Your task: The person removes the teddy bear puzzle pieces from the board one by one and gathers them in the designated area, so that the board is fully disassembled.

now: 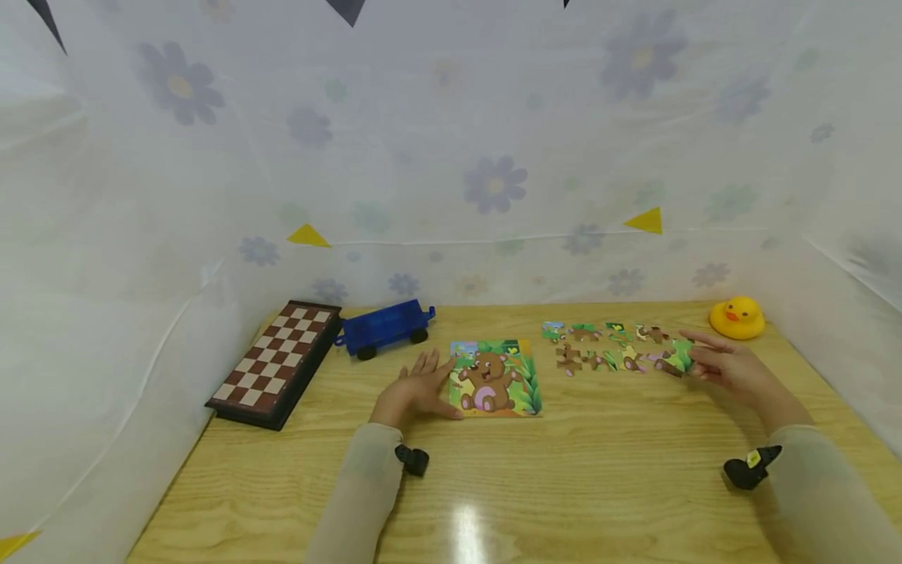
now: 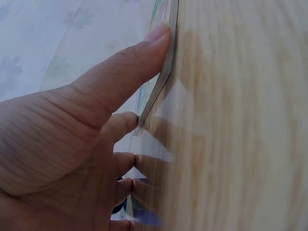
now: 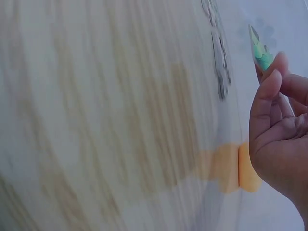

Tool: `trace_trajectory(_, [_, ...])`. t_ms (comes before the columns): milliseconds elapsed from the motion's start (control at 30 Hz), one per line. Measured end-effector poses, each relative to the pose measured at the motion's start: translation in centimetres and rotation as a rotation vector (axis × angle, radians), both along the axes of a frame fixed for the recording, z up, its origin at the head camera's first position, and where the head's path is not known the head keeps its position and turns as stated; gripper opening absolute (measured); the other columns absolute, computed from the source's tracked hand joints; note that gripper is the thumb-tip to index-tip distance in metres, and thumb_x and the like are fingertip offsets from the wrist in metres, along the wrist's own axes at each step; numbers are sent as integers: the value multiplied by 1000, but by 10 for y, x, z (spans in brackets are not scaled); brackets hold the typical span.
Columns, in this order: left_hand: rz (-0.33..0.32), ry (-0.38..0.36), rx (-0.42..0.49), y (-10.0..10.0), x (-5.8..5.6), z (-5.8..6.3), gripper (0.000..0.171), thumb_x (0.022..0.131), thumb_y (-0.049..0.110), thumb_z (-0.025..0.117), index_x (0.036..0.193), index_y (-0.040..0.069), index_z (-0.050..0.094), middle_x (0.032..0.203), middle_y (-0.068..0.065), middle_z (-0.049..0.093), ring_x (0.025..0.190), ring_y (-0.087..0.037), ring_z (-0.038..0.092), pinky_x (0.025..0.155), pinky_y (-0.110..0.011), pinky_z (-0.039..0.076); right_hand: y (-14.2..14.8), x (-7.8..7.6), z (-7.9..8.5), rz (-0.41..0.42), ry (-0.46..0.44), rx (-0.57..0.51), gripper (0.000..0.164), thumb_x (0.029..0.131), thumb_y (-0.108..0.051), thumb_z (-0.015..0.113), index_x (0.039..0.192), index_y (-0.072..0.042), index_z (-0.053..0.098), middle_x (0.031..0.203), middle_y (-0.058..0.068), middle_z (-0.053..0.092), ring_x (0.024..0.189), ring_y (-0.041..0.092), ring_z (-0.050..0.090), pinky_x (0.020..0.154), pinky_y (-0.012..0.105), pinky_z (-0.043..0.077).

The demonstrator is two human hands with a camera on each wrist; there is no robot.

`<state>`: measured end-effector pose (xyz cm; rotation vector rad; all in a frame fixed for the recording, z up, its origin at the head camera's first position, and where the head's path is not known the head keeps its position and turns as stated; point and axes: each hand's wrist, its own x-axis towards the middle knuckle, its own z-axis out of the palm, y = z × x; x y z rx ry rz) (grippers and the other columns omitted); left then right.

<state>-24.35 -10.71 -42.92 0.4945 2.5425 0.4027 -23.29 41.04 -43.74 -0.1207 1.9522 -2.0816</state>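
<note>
A square bear picture puzzle (image 1: 489,380) lies on the wooden table. My left hand (image 1: 421,388) rests at its left side with the fingers spread. Up close in the left wrist view, the thumb (image 2: 127,72) touches the board's edge (image 2: 161,79) and the index fingertip meets its corner. Over on the right, my right hand (image 1: 729,366) pinches a green puzzle piece (image 1: 681,355) between thumb and fingers. The right wrist view shows that piece (image 3: 260,50) raised above the table. Loose puzzle pieces (image 1: 595,360) lie in two rough rows left of the right hand.
A yellow rubber duck (image 1: 737,318) sits at the back right. Behind the left hand stands a blue toy wagon (image 1: 384,327) with black wheels. At the far left lies a brown and cream chessboard (image 1: 278,360). White flowered sheeting (image 1: 493,266) encloses the table's back and sides.
</note>
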Motion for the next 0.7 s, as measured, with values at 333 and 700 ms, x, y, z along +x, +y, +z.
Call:
trace_trajectory(333, [8,-3,3,-1,-1,0,102,79,54,70,154,22,8,158,-14,-9,143,-33,-10,110,-61,0,35,-2,-4,-148,-126,-14,42,98,-5,48,101,-39,72,70,1,64,60,11,62,58,24,53])
trace_trajectory(700, [11,4,9,1,0,1,101,79,53,70,154,22,9,158,-14,-8,143,-33,-10,110,-61,1,44,-15,-12,-274,-212,137,42,95,-8,57,84,-46,72,69,-5,66,58,7,62,57,21,53])
